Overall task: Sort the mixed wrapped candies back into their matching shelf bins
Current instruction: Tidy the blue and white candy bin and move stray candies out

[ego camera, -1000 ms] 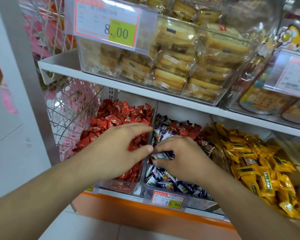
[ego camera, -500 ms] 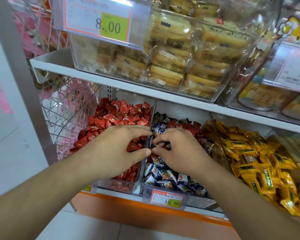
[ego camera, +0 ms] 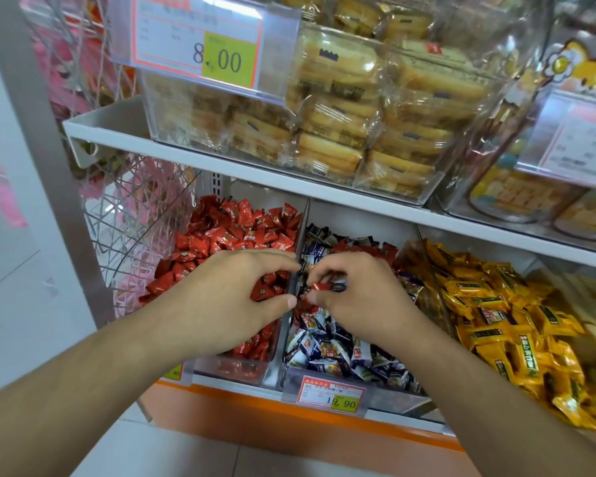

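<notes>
White shelf (ego camera: 221,168) — clear bins (ego camera: 324,187)

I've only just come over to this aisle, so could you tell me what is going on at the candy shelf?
A person is sorting mixed candies on the lower shelf. The right hand pinches a red wrapped candy over the middle bin of blue-and-white candies, where more red ones lie at the back. The left hand meets it at the divider, over the red candy bin, fingertips at the candy. The yellow candies to the right are untouched.
</notes>
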`<action>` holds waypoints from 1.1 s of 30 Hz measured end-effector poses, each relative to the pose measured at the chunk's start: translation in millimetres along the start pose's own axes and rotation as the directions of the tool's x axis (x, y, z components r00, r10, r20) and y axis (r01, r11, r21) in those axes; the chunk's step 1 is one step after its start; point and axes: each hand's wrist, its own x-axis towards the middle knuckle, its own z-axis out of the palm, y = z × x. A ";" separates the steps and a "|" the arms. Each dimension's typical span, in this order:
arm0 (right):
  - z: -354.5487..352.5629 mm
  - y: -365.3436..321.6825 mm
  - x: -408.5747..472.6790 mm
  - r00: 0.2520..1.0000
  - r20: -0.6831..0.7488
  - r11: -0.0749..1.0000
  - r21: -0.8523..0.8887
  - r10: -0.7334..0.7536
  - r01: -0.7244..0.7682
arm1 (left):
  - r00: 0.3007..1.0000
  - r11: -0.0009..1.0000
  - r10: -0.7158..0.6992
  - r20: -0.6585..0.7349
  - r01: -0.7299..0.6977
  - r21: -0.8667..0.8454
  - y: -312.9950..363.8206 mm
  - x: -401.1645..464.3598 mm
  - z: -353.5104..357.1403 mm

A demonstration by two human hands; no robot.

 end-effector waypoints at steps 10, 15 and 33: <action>-26.0 -37.8 -20.7 0.997 -0.053 0.816 0.578 0.061 -0.019 | 0.988 0.901 -0.073 -0.136 0.007 -0.433 8.7 -3.3 -5.9; -30.1 -17.7 -17.4 0.997 0.007 0.922 0.381 0.075 -0.072 | 0.936 0.954 -0.243 -0.256 0.183 -0.238 -17.5 -3.2 -14.6; -26.7 36.4 48.8 0.986 0.060 0.931 -0.341 0.156 -0.126 | 1.000 0.999 -0.022 -0.019 0.023 0.041 0.3 5.3 9.3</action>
